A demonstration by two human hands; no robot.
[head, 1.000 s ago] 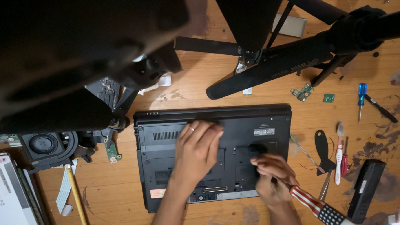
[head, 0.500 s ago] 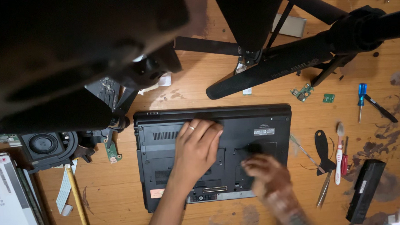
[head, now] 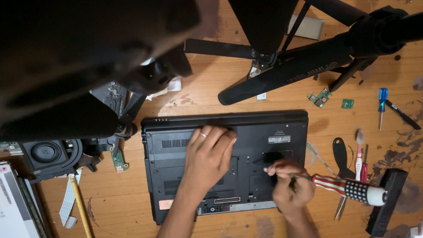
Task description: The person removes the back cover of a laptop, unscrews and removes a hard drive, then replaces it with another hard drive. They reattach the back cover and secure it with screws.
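Matte black laptop [head: 250, 146], left hand [head: 208, 155] flat on it, right hand [head: 290, 184] gripping striped screwdriver [head: 347, 188]

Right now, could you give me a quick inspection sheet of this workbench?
Surface: wooden table, stained dark at the right.
Job's things: black laptop lying underside up; red-and-white striped screwdriver.
Clutter: blue screwdriver, toothbrush, small green circuit boards, speaker, yellow-handled tool, black block.
Hands: left hand flat on the laptop; right hand grips the striped screwdriver, tip at the laptop base.
Cables: white flat ribbon cable at the left.
Surroundings: black tripod legs across the top; dark blurred shape upper left.
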